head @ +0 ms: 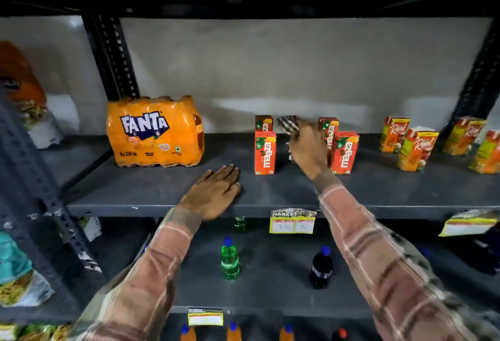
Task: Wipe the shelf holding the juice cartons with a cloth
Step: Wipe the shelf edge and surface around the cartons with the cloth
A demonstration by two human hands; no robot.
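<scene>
- Fingers of the right hand [307, 148] are curled tight around a crumpled, dark patterned cloth [288, 123], which sticks up above the knuckles; the hand is blurred.
- Fingers of the left hand [212, 192] lie flat and close together, palm down on the front of the dark grey shelf [151, 192], gripping nothing.
- That cloth hand sits between two groups of red Maaza juice cartons: one pair to its left [265, 152], one pair to its right [344, 152], all standing upright on the shelf.
- Further right on the same shelf stand several orange Real juice cartons [416, 150], apart from the hand.
- A shrink-wrapped orange Fanta multipack [154, 131] stands at the shelf's left end, well clear of both hands.
- Both arms wear pink plaid sleeves [378, 259].
- On the shelf below stand a green bottle [230, 259] and a dark bottle [321, 267], each with a blue cap.
- A yellow price tag [292, 221] hangs from the wiped shelf's front edge.
</scene>
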